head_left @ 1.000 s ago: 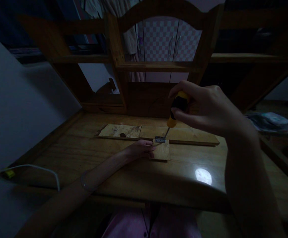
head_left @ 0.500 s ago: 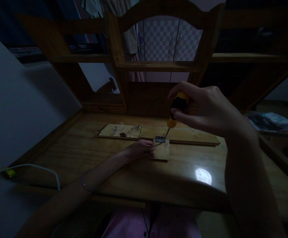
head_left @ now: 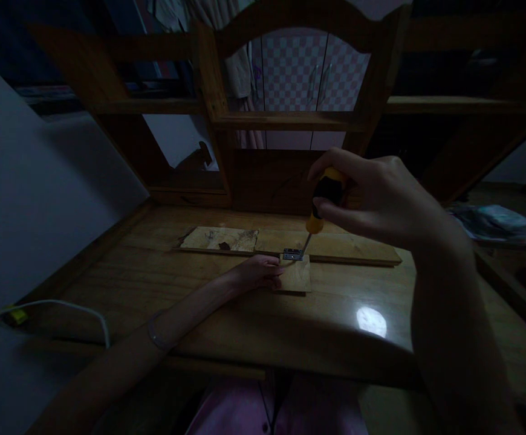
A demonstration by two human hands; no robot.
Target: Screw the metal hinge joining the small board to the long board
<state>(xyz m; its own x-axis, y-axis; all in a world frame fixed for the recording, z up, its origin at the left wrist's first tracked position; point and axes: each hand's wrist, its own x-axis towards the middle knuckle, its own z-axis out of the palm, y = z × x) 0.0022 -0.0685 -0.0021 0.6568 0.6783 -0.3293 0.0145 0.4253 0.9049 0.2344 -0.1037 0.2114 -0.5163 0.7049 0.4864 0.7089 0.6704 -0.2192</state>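
Observation:
My right hand [head_left: 367, 193] is closed around the yellow and black handle of a screwdriver [head_left: 326, 192]. The tool tilts, with its tip down at the right end of a small metal hinge [head_left: 292, 254]. That hinge bridges a small square wooden piece [head_left: 295, 277] and a long wooden board [head_left: 335, 246] behind it. My left hand [head_left: 258, 272] grips the left edge of the small wooden piece between its fingers, holding it against the table. Whether a screw sits under the tip is too small to tell.
The wooden desk [head_left: 176, 290] carries a board end with rough, damaged surface [head_left: 220, 239] at the left. A wooden shelf frame [head_left: 290, 121] rises behind. A white cable [head_left: 72, 304] and a yellow object [head_left: 18, 315] lie at the left edge. Plastic-wrapped items [head_left: 499, 219] are at right.
Almost nothing differs. The screwdriver and my right hand have shifted very slightly, with the tip still at the hinge; my left hand stays put.

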